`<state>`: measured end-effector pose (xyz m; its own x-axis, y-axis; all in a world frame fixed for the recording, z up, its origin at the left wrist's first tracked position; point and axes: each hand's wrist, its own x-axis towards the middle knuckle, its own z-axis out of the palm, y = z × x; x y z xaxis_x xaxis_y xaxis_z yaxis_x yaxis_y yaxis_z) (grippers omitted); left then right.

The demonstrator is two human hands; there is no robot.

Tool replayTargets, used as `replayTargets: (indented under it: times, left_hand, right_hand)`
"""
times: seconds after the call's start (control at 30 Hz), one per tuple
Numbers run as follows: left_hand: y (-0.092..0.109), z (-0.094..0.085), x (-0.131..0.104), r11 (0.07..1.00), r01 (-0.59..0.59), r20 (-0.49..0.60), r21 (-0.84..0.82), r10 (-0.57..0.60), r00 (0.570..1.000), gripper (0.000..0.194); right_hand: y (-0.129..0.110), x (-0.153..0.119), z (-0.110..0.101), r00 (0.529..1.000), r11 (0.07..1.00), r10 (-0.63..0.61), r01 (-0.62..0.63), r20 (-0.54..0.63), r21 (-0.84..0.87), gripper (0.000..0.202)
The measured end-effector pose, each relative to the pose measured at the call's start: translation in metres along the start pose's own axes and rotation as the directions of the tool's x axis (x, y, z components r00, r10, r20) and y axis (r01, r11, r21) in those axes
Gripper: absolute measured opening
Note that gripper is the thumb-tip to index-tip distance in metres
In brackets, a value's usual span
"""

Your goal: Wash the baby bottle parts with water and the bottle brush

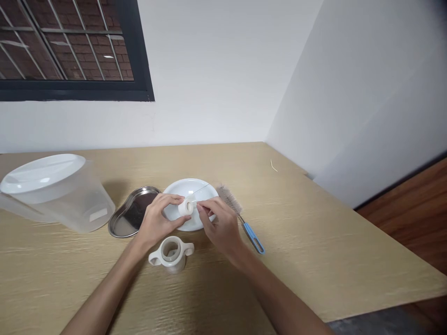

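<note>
My left hand [156, 222] holds a small white ring-shaped part [187, 207] over a white plate [188, 187]. My right hand [219, 224] pinches a thin wire or needle-like tool at that part; the thin line runs up and right from the fingers. A white two-handled collar piece [171, 253] stands on the table just below both hands. A bottle brush [237, 210] with a blue handle lies to the right of my right hand.
A kidney-shaped steel tray [126, 219] lies left of the plate. A clear plastic container with a white lid [52, 190] sits at the far left. The wooden table [314, 242] meets white walls behind and at the right.
</note>
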<state>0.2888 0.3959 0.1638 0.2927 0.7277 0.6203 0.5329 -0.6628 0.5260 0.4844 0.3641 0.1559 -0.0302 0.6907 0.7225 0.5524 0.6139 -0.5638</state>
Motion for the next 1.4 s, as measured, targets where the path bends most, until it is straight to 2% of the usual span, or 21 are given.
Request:
replayTargets:
  times: [0.17, 0.27, 0.4, 0.63, 0.8, 0.97, 1.27, 1.4]
  left_hand:
    - [-0.004, -0.007, -0.001, 0.990, 0.115, 0.007, 0.082, -0.116, 0.993, 0.038]
    - [-0.006, -0.009, -0.001, 0.979, 0.174, -0.011, 0.106, -0.174, 0.985, 0.042]
    - [-0.010, -0.009, -0.002, 0.970, 0.221, -0.024, 0.105, -0.220, 0.975, 0.046]
    - [-0.022, -0.009, -0.001, 0.948, 0.279, -0.021, 0.155, -0.279, 0.960, 0.049]
    - [-0.029, -0.012, -0.002, 0.919, 0.269, 0.043, 0.288, -0.293, 0.955, 0.038]
    - [-0.032, -0.009, -0.003, 0.888, 0.271, 0.084, 0.373, -0.323, 0.943, 0.035]
    - [-0.037, -0.001, -0.003, 0.872, 0.313, 0.141, 0.376, -0.388, 0.911, 0.032]
    - [-0.036, -0.002, -0.004, 0.886, 0.290, 0.137, 0.361, -0.358, 0.923, 0.036]
  right_hand:
    - [0.000, 0.003, -0.005, 0.991, 0.996, 0.080, -0.083, -0.110, -0.019, 0.017]
    - [0.003, 0.002, -0.007, 0.974, 0.987, 0.154, -0.160, -0.168, -0.025, 0.034]
    - [0.006, 0.001, -0.008, 0.969, 0.978, 0.185, -0.198, -0.162, -0.065, 0.047]
    - [0.002, 0.002, -0.006, 0.972, 0.987, 0.136, -0.150, -0.194, -0.060, 0.037]
    - [0.000, 0.003, -0.008, 0.973, 0.991, 0.122, -0.131, -0.198, -0.035, 0.034]
    - [-0.003, 0.003, -0.010, 0.975, 0.996, 0.086, -0.092, -0.207, -0.021, 0.033]
    - [-0.004, 0.003, -0.011, 0.974, 1.000, -0.003, 0.005, -0.227, 0.009, 0.028]
    - [-0.003, 0.003, -0.011, 0.974, 1.000, -0.011, 0.012, -0.225, 0.003, 0.028]
